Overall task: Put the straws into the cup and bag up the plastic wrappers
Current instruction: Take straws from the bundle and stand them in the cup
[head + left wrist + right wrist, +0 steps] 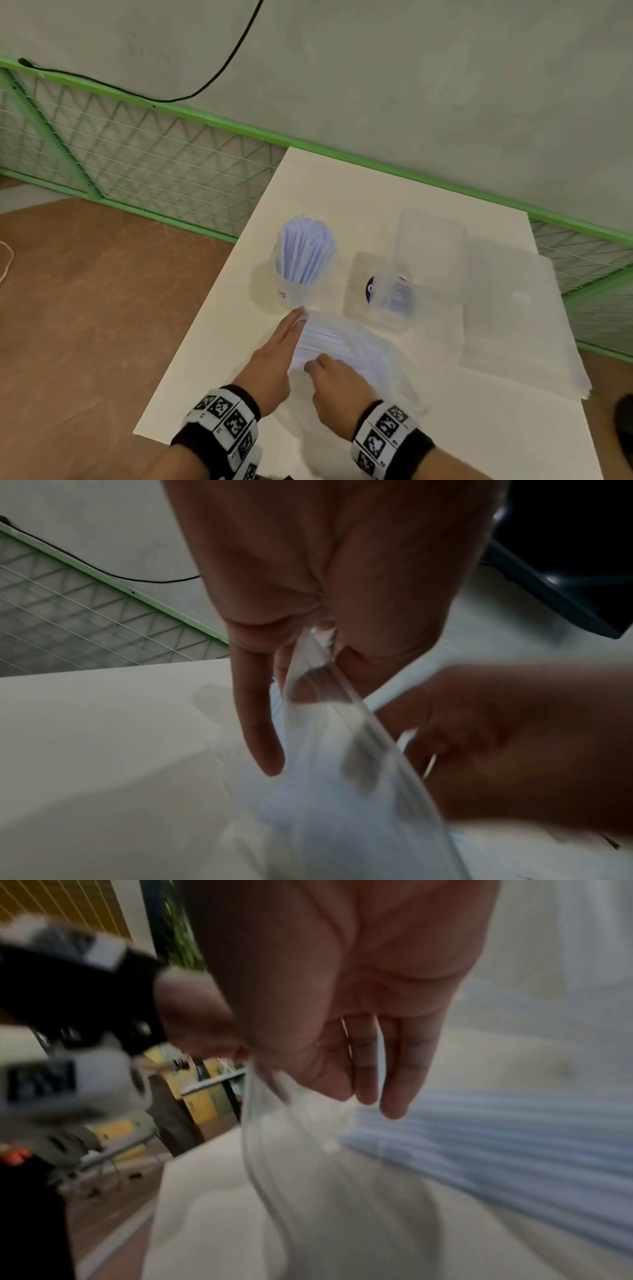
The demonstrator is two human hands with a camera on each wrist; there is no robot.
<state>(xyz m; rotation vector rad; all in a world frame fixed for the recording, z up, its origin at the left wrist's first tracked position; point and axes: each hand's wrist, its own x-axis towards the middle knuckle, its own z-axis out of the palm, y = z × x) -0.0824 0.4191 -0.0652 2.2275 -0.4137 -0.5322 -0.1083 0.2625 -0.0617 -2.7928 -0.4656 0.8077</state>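
Nearest, the right hand [337, 383] pinches the near edge of a clear bag [346, 346] lying on the table [212, 359], thumb against curled fingers. The left hand [274, 356] grips the bag's left edge, fingers nearly straight alongside. Wrapped straws [317, 339] lie inside, just beyond the fingertips. Farther back stands the cup [294, 287], full of straws.
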